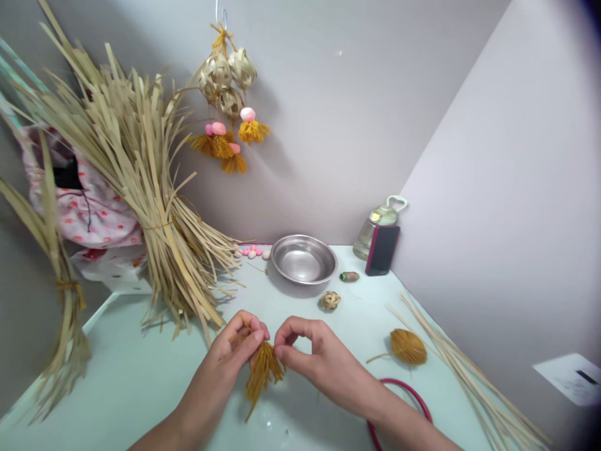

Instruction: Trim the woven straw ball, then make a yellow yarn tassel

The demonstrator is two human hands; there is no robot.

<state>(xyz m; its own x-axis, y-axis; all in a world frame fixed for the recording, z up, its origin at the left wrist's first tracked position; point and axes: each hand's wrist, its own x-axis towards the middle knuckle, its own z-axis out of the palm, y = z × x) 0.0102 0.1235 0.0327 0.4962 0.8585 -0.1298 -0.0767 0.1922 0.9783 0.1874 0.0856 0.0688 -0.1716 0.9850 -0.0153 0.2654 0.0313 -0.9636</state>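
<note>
A mustard-yellow yarn tassel [263,371] hangs, strands down, over the table in front of me. My left hand [240,343] pinches it at the top between thumb and fingers. Close by on the right, my right hand [303,346] has thumb and forefinger pressed together at the tassel's upper edge. What sits in that pinch is too small to make out. Beyond my hands lies a small woven straw ball [330,300]. A ball of mustard yarn [408,347] rests to the right, its loose end trailing left.
A metal bowl [304,259] stands at the back beside pink beads [252,252]. A big straw bundle [159,207] leans at left. Right of the bowl are a thread spool [350,276], phone [382,250] and bottle [364,241]. Finished straw-ball hangings [230,103] dangle on the wall.
</note>
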